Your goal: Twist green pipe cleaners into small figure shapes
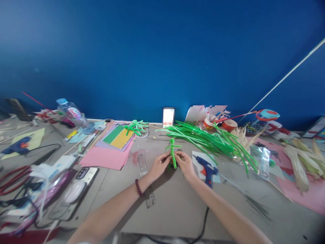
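Between my two hands a small green pipe-cleaner figure (172, 151) stands upright, with a round top, two short side arms and a twisted stem. My left hand (161, 163) pinches its lower part from the left, a beaded bracelet on that wrist. From the other side my right hand (185, 163) has its fingers closed at the lower stem too. Something dark shows behind the stem, too small to name. A clear ruler (147, 183) lies partly under my left wrist. To the right of my right hand, a blue glue gun (208, 168) rests on white paper.
A heap of green pipe cleaners (203, 137) lies at the back right. Pink paper sheets (104, 157), a phone (73, 193) and a plastic bottle (74, 113) are on the left. Corn husks (299, 162) lie far right. A blue wall (162, 61) closes the back.
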Demonstrator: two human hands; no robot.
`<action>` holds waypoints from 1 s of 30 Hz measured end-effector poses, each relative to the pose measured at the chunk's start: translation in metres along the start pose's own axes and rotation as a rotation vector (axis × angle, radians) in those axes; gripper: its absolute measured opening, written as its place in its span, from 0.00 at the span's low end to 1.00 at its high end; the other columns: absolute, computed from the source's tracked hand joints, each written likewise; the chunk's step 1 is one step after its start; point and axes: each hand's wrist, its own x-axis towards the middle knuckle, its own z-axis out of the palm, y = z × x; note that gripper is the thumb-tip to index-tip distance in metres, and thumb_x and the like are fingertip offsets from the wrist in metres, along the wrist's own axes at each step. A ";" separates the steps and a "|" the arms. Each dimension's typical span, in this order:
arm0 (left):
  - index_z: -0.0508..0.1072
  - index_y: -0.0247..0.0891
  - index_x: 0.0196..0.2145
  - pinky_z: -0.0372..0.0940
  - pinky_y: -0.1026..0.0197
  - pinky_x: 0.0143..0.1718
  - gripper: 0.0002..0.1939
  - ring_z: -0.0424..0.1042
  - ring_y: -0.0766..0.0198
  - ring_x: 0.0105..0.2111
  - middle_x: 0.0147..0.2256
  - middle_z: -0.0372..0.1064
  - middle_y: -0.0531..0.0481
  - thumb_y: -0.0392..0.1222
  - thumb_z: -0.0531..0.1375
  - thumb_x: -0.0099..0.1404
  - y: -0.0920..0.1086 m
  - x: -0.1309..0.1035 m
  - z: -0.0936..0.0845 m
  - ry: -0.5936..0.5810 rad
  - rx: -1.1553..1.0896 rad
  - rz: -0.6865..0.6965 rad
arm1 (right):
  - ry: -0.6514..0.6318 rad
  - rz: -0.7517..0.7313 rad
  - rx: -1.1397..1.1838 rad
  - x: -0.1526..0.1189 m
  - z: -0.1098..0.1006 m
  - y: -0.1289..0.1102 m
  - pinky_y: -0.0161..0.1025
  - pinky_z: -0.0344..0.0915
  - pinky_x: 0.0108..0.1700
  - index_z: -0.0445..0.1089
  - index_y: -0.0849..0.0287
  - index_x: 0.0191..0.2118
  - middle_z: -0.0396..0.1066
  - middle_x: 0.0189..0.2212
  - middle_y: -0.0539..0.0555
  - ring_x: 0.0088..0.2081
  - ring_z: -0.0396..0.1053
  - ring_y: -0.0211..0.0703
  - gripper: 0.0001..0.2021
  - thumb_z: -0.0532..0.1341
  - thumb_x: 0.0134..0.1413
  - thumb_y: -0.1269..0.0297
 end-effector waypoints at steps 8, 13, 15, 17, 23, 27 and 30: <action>0.78 0.35 0.32 0.63 0.60 0.39 0.14 0.70 0.60 0.35 0.33 0.74 0.45 0.46 0.56 0.62 -0.002 -0.001 -0.005 0.010 0.286 0.250 | -0.011 0.001 0.034 -0.001 0.001 0.003 0.32 0.57 0.23 0.71 0.60 0.29 0.69 0.24 0.50 0.23 0.61 0.35 0.14 0.66 0.40 0.53; 0.76 0.34 0.30 0.62 0.62 0.33 0.16 0.67 0.63 0.30 0.28 0.70 0.47 0.48 0.55 0.63 0.001 -0.001 -0.004 0.030 0.288 0.232 | -0.022 0.003 0.038 -0.002 0.003 0.004 0.32 0.57 0.23 0.72 0.60 0.28 0.69 0.24 0.50 0.23 0.63 0.36 0.15 0.66 0.39 0.51; 0.76 0.33 0.30 0.61 0.62 0.33 0.15 0.67 0.62 0.31 0.29 0.70 0.47 0.48 0.56 0.62 0.001 -0.001 -0.003 0.049 0.272 0.212 | -0.010 -0.004 0.035 -0.002 0.003 0.002 0.33 0.59 0.25 0.72 0.60 0.27 0.69 0.23 0.50 0.24 0.64 0.37 0.16 0.67 0.38 0.51; 0.76 0.33 0.30 0.61 0.62 0.34 0.15 0.67 0.62 0.32 0.29 0.71 0.46 0.48 0.57 0.61 0.001 -0.002 -0.003 0.075 0.244 0.197 | -0.004 -0.004 0.034 -0.003 0.004 0.001 0.33 0.60 0.26 0.71 0.60 0.26 0.69 0.23 0.50 0.25 0.64 0.37 0.16 0.67 0.37 0.51; 0.77 0.34 0.30 0.63 0.61 0.36 0.13 0.69 0.61 0.33 0.31 0.73 0.45 0.48 0.61 0.57 -0.001 -0.001 -0.002 0.141 0.121 0.120 | -0.019 0.015 0.026 -0.005 0.006 -0.003 0.33 0.59 0.25 0.71 0.60 0.25 0.68 0.22 0.50 0.23 0.62 0.36 0.17 0.66 0.38 0.49; 0.78 0.35 0.30 0.64 0.61 0.34 0.13 0.70 0.63 0.29 0.29 0.75 0.47 0.47 0.67 0.49 -0.007 0.004 -0.001 0.179 -0.109 -0.032 | -0.028 0.015 0.040 -0.006 0.007 -0.006 0.32 0.57 0.23 0.70 0.60 0.25 0.68 0.21 0.50 0.22 0.61 0.35 0.18 0.66 0.37 0.48; 0.77 0.36 0.27 0.64 0.62 0.32 0.14 0.70 0.65 0.26 0.26 0.74 0.49 0.46 0.70 0.42 -0.010 0.007 -0.001 0.211 -0.248 -0.104 | -0.033 0.013 0.021 -0.006 0.006 -0.005 0.32 0.52 0.19 0.71 0.60 0.26 0.66 0.19 0.48 0.19 0.58 0.33 0.17 0.65 0.40 0.48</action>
